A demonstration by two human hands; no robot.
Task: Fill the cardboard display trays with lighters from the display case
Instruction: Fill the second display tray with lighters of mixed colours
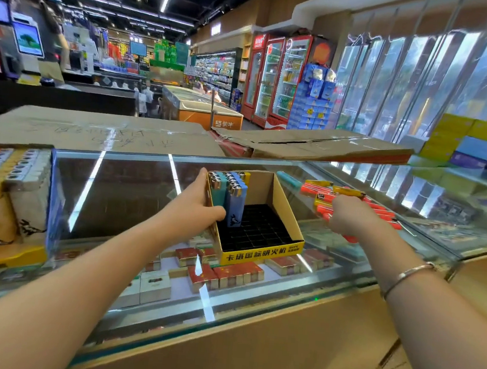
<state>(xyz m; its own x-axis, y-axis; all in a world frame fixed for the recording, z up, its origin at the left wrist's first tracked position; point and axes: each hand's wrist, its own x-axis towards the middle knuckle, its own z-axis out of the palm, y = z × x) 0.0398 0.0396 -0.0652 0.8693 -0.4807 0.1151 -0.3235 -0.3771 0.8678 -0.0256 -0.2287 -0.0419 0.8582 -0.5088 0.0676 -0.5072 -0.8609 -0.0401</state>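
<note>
Head view: tray between hands.

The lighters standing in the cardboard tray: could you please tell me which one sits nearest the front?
The light-blue lighter with a small dark figure printed low on its body; the teal and other lighters stand behind it, toward the tray's back left corner.

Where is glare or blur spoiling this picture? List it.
Head view: ceiling-light streaks glare across the glass counter top; window reflections wash out its right end; wide-angle bending curves the counter edge; the right hand over the loose lighters is slightly motion-blurred; the cardboard tray is sharp.
</note>
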